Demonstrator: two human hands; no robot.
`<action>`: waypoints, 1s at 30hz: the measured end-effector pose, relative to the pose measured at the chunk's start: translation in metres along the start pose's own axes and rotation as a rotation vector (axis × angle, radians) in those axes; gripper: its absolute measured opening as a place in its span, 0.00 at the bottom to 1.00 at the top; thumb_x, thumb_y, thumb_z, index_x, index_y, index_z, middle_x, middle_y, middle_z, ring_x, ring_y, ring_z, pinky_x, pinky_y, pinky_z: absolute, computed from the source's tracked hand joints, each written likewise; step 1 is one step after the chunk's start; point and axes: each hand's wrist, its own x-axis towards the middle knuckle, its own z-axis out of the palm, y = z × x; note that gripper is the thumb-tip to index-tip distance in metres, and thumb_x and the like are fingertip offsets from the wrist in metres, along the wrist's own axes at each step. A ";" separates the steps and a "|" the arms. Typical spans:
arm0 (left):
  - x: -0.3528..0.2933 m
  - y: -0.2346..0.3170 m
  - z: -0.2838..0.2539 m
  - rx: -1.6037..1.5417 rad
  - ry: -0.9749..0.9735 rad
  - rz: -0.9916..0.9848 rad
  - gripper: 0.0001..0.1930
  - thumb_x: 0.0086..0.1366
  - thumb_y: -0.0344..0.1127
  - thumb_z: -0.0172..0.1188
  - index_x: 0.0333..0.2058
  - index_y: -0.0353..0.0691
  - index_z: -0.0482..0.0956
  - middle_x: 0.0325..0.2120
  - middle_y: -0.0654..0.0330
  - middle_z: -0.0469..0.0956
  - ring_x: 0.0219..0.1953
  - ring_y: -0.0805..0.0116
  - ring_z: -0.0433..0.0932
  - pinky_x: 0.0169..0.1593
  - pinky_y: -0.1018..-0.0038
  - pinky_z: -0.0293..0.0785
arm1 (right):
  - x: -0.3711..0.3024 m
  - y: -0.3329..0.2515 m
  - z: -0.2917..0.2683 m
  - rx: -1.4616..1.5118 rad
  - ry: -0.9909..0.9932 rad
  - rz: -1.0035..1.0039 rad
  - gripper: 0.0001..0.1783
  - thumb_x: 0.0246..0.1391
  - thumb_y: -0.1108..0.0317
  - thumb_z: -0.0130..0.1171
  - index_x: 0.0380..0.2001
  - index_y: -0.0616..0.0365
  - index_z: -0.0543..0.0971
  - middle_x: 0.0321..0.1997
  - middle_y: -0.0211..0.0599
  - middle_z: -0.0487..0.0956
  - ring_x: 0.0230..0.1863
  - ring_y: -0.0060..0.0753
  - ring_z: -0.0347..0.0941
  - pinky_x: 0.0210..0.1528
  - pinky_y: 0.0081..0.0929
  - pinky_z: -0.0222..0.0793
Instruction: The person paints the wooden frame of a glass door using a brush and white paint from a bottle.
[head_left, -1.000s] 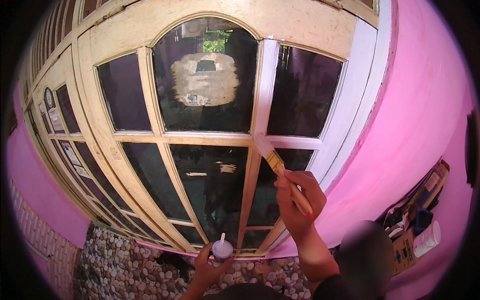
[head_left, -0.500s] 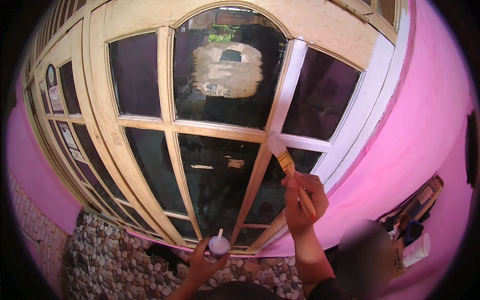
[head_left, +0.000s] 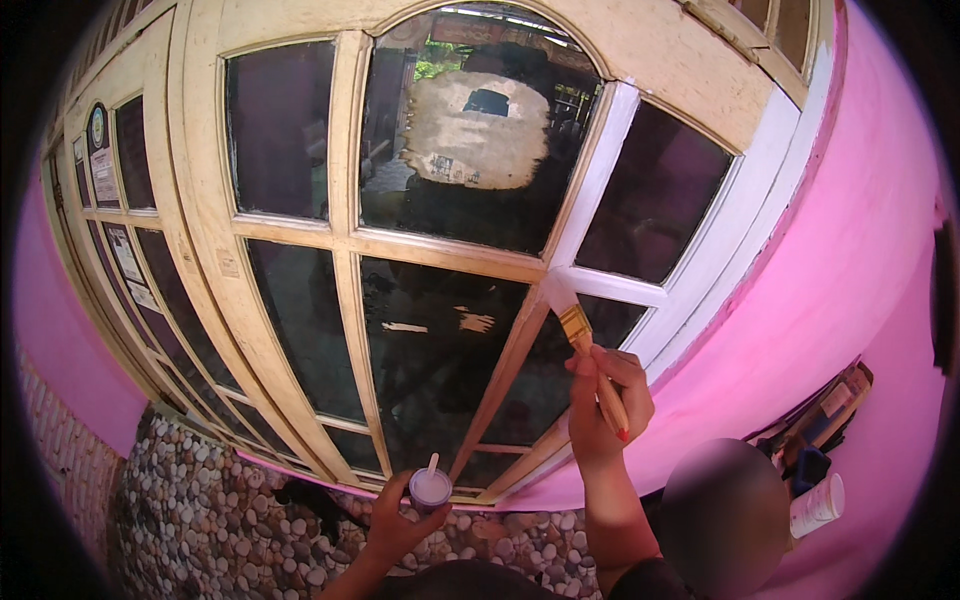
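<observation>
My right hand (head_left: 612, 402) grips the wooden handle of a paintbrush (head_left: 583, 335), its red-tipped end pointing down. The bristles rest on a narrow upright bar of the wooden door (head_left: 450, 252), just below where a white crossbar joins it. Above that joint the bar is coated white; lower down it is still bare brown wood. Low in front of the door, my left hand (head_left: 398, 520) holds a small cup of white paint (head_left: 430, 488) with a pale stick (head_left: 432, 463) standing in it. Its fingers wrap round the cup.
Dark glass panes fill the door, one bearing a torn paper patch (head_left: 478, 130). A pink wall (head_left: 850, 200) runs along the right, with a white tub (head_left: 817, 505) and stacked odds and ends (head_left: 835, 405) beside it. Pebbled flooring (head_left: 190, 510) lies below; a blurred round shape (head_left: 726, 520) is near my right arm.
The view has shifted slightly. The brush has moved a little down the bar, leaving white paint at the joint. My left hand still holds the cup low.
</observation>
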 end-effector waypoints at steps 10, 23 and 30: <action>0.001 -0.001 0.000 -0.017 0.038 0.022 0.30 0.51 0.38 0.81 0.50 0.35 0.77 0.42 0.52 0.81 0.44 0.59 0.83 0.48 0.66 0.78 | -0.018 -0.002 -0.020 -0.026 -0.049 0.019 0.14 0.55 0.84 0.68 0.44 0.64 0.80 0.34 0.46 0.84 0.33 0.38 0.83 0.37 0.27 0.78; 0.000 0.003 -0.002 -0.052 0.036 0.017 0.29 0.52 0.39 0.81 0.50 0.37 0.77 0.41 0.53 0.81 0.43 0.59 0.83 0.46 0.66 0.77 | -0.013 -0.010 -0.018 -0.187 -0.214 -0.201 0.21 0.49 0.87 0.69 0.47 0.65 0.82 0.38 0.46 0.81 0.35 0.43 0.80 0.37 0.31 0.78; -0.001 0.004 -0.006 -0.035 0.020 0.002 0.29 0.52 0.39 0.81 0.50 0.37 0.77 0.41 0.54 0.81 0.43 0.60 0.83 0.46 0.67 0.77 | 0.014 -0.018 -0.012 -0.256 -0.133 -0.321 0.22 0.48 0.86 0.70 0.49 0.64 0.82 0.39 0.45 0.80 0.36 0.43 0.80 0.37 0.30 0.77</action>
